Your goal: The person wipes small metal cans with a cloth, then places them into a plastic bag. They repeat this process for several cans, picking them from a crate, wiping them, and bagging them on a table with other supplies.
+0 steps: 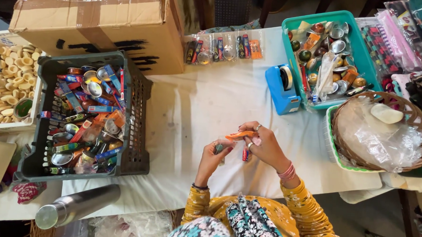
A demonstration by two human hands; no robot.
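- Right hand [262,144] pinches orange packet [241,134], fingers closed on its end.
- Left hand [215,154] grips packet's other end, plus small green item.
- Packet sits between both hands, right of dark crate [137,125].

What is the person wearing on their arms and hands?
Both arms wear mustard-yellow sleeves with a small flower print, bunched at the wrists. The left hand has a thin dark bracelet at its wrist. The right hand has pink bangles at its wrist and silver rings on its fingers.
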